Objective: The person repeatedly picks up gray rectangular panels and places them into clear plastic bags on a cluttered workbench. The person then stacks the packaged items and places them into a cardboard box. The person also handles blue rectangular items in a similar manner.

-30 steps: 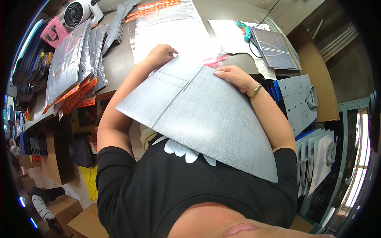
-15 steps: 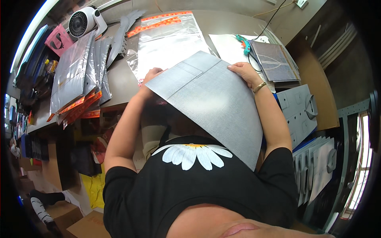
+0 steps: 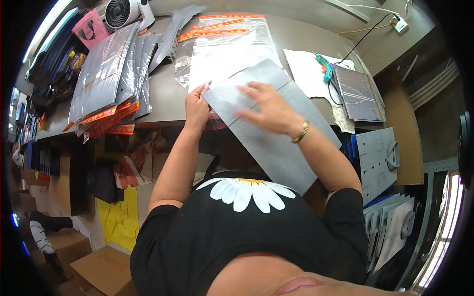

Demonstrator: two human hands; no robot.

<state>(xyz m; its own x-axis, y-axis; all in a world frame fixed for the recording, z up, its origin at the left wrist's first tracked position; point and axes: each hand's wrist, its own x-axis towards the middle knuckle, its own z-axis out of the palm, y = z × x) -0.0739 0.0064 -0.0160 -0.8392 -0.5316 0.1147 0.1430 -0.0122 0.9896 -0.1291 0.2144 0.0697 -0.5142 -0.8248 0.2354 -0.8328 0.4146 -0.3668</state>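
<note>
A large grey textured sheet (image 3: 279, 148) with crease lines across its upper part slants in front of my body, its far end over the table edge. My left hand (image 3: 198, 104) pinches its left corner between thumb and fingers. Over the upper part of the sheet is my right hand (image 3: 269, 109), fingers spread and somewhat blurred; whether it touches the surface I cannot tell. Just beyond the sheet, clear plastic bags (image 3: 237, 52) with orange-red patterned strips lie flat on the table.
Bagged grey sheets (image 3: 106, 74) are stacked at the left, near a white fan (image 3: 121, 12) and a pink bag (image 3: 90, 29). At the right lie a teal glue gun (image 3: 324, 68) with its cord and a stack of boards (image 3: 359, 93). Grey panels (image 3: 377, 153) stand below the table edge.
My right hand has let go of the sheet's far right corner and moved left over its surface. The left hand still holds its corner. The sheet has turned slightly, and the view has shifted.
</note>
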